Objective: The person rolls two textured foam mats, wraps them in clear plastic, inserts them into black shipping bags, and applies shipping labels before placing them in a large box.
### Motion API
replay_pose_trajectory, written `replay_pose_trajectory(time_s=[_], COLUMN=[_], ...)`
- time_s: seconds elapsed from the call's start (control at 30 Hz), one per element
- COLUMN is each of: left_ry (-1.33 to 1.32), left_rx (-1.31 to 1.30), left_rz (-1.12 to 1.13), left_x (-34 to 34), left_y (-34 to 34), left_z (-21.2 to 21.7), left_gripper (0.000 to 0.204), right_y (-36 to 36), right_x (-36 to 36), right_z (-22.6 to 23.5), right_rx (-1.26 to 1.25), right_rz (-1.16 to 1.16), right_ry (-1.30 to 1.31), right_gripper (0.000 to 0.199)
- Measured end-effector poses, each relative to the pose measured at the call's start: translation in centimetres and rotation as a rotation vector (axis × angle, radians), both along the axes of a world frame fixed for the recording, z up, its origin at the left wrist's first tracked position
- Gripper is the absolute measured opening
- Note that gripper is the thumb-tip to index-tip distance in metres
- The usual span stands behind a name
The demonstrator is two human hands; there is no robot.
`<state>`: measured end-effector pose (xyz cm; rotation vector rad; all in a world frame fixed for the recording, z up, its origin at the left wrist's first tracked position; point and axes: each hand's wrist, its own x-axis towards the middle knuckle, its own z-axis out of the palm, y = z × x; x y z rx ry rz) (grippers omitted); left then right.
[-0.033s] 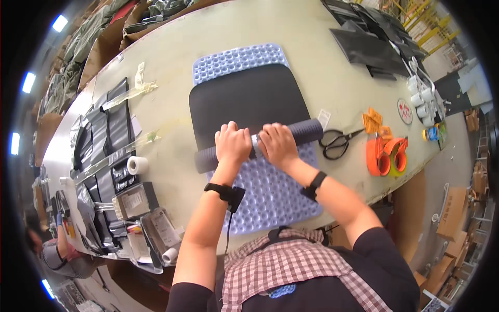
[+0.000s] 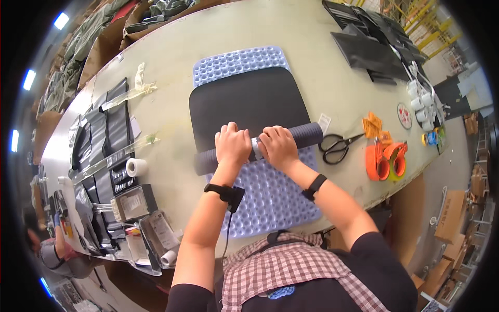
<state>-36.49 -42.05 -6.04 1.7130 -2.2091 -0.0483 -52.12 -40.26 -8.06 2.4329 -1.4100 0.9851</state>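
Note:
A black mat point(image 2: 247, 99) lies flat in front of me, and its near end is wound into a ribbed dark grey roll point(image 2: 307, 135). My left hand point(image 2: 232, 147) is closed over the roll left of its middle. Just right of the middle, my right hand point(image 2: 278, 147) grips it with bent fingers. A pale band point(image 2: 255, 148) shows on the roll in the gap between my hands. Under the black mat lies a light blue bubbled mat point(image 2: 270, 203), showing beyond the far edge and on the near side of the roll.
Black-handled scissors point(image 2: 335, 148) lie right of the roll, beside orange tape rolls point(image 2: 378, 164) and orange packets point(image 2: 372, 125). Black sheets point(image 2: 366, 49) are at the far right. Black plastic packaging point(image 2: 117, 127), a white roll point(image 2: 136, 167) and small boxes point(image 2: 134, 203) sit to the left. Another person point(image 2: 65, 255) is at lower left.
Both hands keep the same grip on the roll. The whole view has shifted very slightly.

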Motion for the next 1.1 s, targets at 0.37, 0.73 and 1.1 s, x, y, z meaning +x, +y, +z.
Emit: replay_pose_trajectory(time_s=[0.37,0.73,1.1], left_ry=[0.023,0.263,-0.072], left_rx=[-0.039,0.042,0.233], left_rz=[-0.077,-0.574,-0.548], left_x=[-0.8,0.5,4.9], left_y=[-7.0,1.2,21.8], left_z=[0.1,-1.5,-5.1], left_gripper=[0.023,0.033,0.074], right_y=[-11.9,-12.6,4.3], right_x=[0.2,-1.6,-0.7], right_z=[1.7,2.8,3.0], right_rx=[0.25,0.429,0.249], right_rz=[0.028,0.094,0.148], right_ry=[0.019,0.39,0.267], right_gripper=[0.02,0.055,0.064])
